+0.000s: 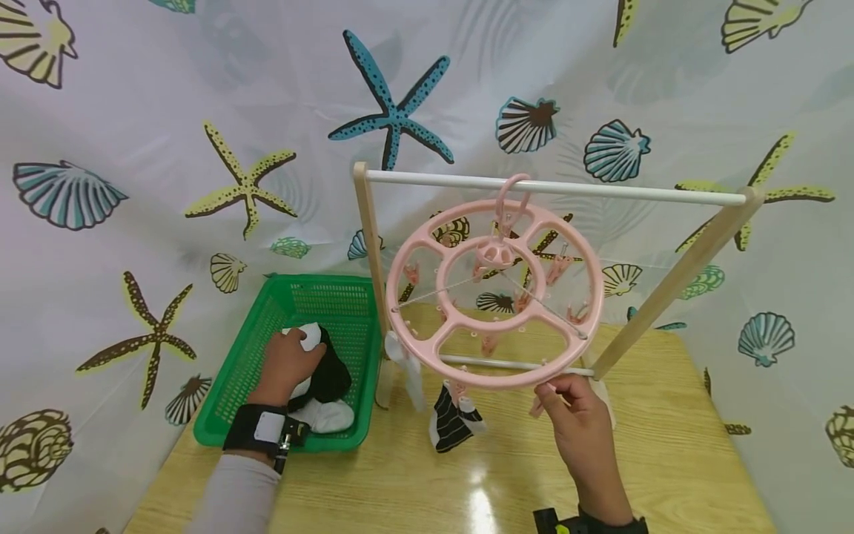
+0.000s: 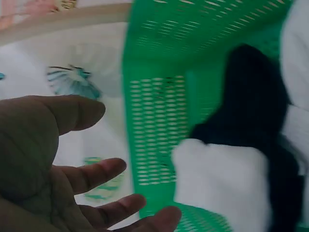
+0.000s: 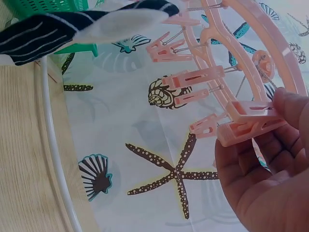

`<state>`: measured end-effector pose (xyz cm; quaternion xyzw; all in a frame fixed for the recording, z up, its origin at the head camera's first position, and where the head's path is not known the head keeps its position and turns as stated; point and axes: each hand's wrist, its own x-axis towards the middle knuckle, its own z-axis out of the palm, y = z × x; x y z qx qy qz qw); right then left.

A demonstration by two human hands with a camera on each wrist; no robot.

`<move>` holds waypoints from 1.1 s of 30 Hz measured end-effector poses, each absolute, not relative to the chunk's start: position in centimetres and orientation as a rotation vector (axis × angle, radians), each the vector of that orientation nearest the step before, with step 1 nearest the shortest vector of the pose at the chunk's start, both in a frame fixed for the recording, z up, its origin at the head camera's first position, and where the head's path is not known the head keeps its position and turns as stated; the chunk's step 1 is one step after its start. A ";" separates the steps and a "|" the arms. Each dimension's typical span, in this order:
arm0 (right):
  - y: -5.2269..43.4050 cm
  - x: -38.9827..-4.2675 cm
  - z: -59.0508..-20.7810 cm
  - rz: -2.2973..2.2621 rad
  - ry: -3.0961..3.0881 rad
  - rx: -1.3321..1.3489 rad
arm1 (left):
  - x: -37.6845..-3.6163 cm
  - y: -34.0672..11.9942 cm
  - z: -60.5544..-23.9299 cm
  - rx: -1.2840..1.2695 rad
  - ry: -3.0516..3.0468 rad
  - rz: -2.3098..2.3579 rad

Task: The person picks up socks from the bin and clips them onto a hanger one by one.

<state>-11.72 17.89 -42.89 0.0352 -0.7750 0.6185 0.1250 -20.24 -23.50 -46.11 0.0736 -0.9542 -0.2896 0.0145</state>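
Observation:
My left hand (image 1: 288,365) is over the green basket (image 1: 230,363), close to a white sock (image 1: 310,335) and a black sock (image 1: 331,374). In the left wrist view the fingers of that hand spread apart with nothing between them. On the right, my right hand (image 1: 579,419) pinches a pink clothespin (image 3: 251,121) at the front rim of a round pink clip hanger (image 1: 495,380). A black striped sock (image 1: 454,423) hangs from another clip at the front, and a pale sock (image 1: 407,371) hangs at the left side.
The hanger hooks over a white rod (image 1: 600,191) between wooden posts (image 1: 694,271). Another white sock (image 1: 327,417) lies at the basket's near end. Everything stands on a wooden table (image 1: 657,445), before a curtain (image 1: 467,81) with sea shells and starfish.

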 end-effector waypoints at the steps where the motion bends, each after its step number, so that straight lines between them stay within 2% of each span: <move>1: 17.9 -11.7 -42.9 1.805 -2.258 0.095 | -20.6 -23.9 -46.7 0.260 -2.993 -0.914; 8: 17.8 -11.7 -42.8 1.831 -2.263 0.015 | -22.9 -25.9 -49.4 0.505 -3.106 -1.125; 14: 17.8 -11.8 -42.9 1.853 -2.261 0.011 | -23.3 -26.9 -50.7 0.594 -3.067 -1.197; 20: 18.0 -11.8 -43.1 1.855 -2.268 0.027 | -23.3 -27.1 -51.3 0.608 -2.995 -1.184; 33: 18.0 -11.9 -43.5 1.858 -2.292 0.138 | -24.1 -27.0 -50.6 0.457 -2.822 -1.016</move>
